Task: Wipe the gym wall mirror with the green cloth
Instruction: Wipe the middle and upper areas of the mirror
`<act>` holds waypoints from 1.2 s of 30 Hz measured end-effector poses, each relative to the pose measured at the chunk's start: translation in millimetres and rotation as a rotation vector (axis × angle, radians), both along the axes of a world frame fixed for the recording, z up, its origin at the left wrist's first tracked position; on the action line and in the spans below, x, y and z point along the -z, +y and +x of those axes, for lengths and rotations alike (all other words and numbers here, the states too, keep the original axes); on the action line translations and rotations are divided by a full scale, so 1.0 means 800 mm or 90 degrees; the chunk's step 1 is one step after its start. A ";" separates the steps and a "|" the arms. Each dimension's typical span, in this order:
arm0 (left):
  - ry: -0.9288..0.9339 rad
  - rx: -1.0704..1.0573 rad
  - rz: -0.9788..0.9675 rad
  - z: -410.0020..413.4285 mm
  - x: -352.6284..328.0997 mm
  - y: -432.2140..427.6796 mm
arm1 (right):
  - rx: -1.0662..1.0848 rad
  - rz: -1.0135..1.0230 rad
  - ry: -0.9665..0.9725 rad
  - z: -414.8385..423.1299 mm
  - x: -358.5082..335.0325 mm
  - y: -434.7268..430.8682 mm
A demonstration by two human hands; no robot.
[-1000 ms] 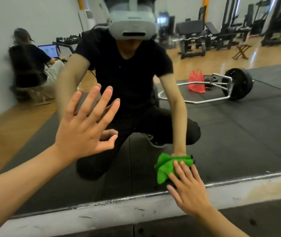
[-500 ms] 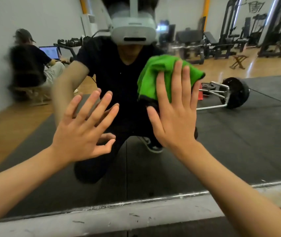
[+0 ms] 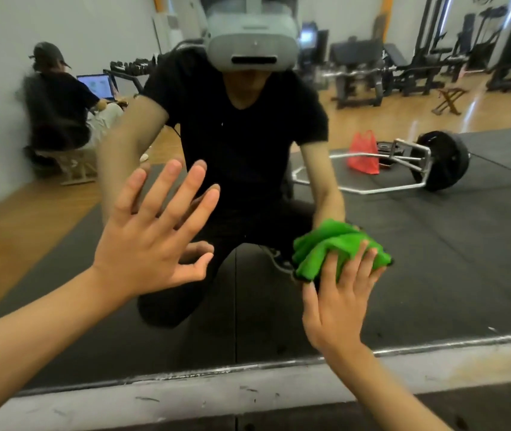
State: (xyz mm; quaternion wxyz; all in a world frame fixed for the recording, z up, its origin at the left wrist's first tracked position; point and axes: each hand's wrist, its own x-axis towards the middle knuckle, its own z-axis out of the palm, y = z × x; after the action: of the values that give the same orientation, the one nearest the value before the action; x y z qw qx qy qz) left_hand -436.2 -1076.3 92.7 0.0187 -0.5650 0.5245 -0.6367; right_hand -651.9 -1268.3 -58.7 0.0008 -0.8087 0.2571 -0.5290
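At four o'clock the green cloth (image 3: 325, 244) is pressed to the mirror (image 3: 466, 259) under the straight fingers of the right hand (image 3: 338, 303), likely for even pressure. The left hand (image 3: 151, 241) is splayed against it at nine o'clock, apparently as a brace.

L grip (image 3: 145, 244) flat on mirror (image 3: 466, 259), mid-left; cloth (image 3: 335, 244) against mirror low R, R grip (image 3: 338, 306) on it; ledge (image 3: 185, 396) just below mirror.
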 end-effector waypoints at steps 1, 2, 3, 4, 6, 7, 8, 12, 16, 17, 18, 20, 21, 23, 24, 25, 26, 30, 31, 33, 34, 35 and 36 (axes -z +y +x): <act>0.001 0.002 0.002 -0.001 -0.001 0.000 | -0.003 -0.037 -0.041 0.009 -0.068 -0.003; 0.006 0.004 0.006 -0.002 -0.001 -0.001 | -0.008 -0.080 -0.059 0.016 -0.136 -0.002; 0.009 0.007 0.009 -0.002 -0.002 -0.001 | -0.004 -0.118 -0.063 0.022 -0.199 0.000; 0.007 0.007 0.010 -0.002 -0.004 0.000 | 0.006 -0.148 -0.072 0.028 -0.250 0.003; 0.002 0.009 0.009 -0.001 -0.006 0.001 | 0.029 -0.178 -0.104 0.037 -0.314 0.010; 0.005 0.014 0.008 -0.002 -0.006 0.001 | 0.045 -0.183 -0.110 0.039 -0.325 0.012; 0.005 0.017 0.006 -0.001 -0.007 0.000 | 0.056 -0.185 -0.112 0.039 -0.323 0.010; 0.008 0.024 0.002 -0.001 -0.010 -0.002 | 0.042 -0.162 -0.053 0.025 -0.208 -0.003; 0.004 0.012 0.001 0.000 -0.006 -0.001 | 0.059 -0.043 0.106 -0.012 0.010 -0.004; 0.005 0.011 -0.001 0.000 -0.004 -0.001 | 0.072 -0.008 0.150 -0.026 0.058 -0.006; 0.005 0.010 -0.001 0.000 -0.002 -0.001 | 0.078 0.023 0.190 -0.040 0.095 -0.006; 0.000 0.007 -0.002 0.002 -0.001 -0.001 | 0.066 0.067 0.233 -0.056 0.128 -0.005; 0.000 0.008 -0.002 0.002 -0.001 -0.002 | 0.066 0.080 0.232 -0.056 0.127 -0.003; -0.002 0.010 -0.001 0.003 -0.002 -0.002 | 0.062 0.102 0.169 -0.044 0.082 0.004; -0.006 0.008 -0.002 0.004 -0.003 -0.002 | 0.047 0.110 0.115 -0.034 0.042 0.007; -0.009 0.003 -0.003 0.004 -0.004 -0.002 | 0.033 0.104 0.065 -0.023 -0.007 0.008; -0.007 0.002 -0.003 0.002 -0.003 -0.002 | 0.029 0.082 0.030 -0.016 -0.060 0.008; 0.016 0.010 0.015 -0.004 -0.003 0.000 | 0.046 -0.009 -0.040 0.000 -0.201 0.004; 0.020 0.014 0.018 -0.005 -0.004 -0.001 | 0.048 -0.016 -0.051 0.002 -0.206 0.002; 0.029 0.018 0.020 -0.005 -0.009 0.000 | 0.056 -0.038 -0.048 0.000 -0.185 -0.001; 0.036 0.026 0.019 -0.006 -0.012 0.001 | 0.058 -0.047 -0.045 -0.001 -0.165 -0.004; 0.049 0.039 0.025 -0.008 -0.015 0.002 | 0.057 -0.045 -0.044 -0.002 -0.142 -0.008; 0.062 0.058 0.043 -0.013 -0.016 0.003 | 0.055 -0.030 -0.047 -0.002 -0.118 -0.010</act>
State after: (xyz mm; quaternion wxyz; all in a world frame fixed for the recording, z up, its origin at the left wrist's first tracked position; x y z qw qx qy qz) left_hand -446.2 -1073.5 105.4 -0.0172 -0.5699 0.5713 -0.5904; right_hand -653.5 -1276.3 35.7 -0.0319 -0.7766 0.2792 -0.5639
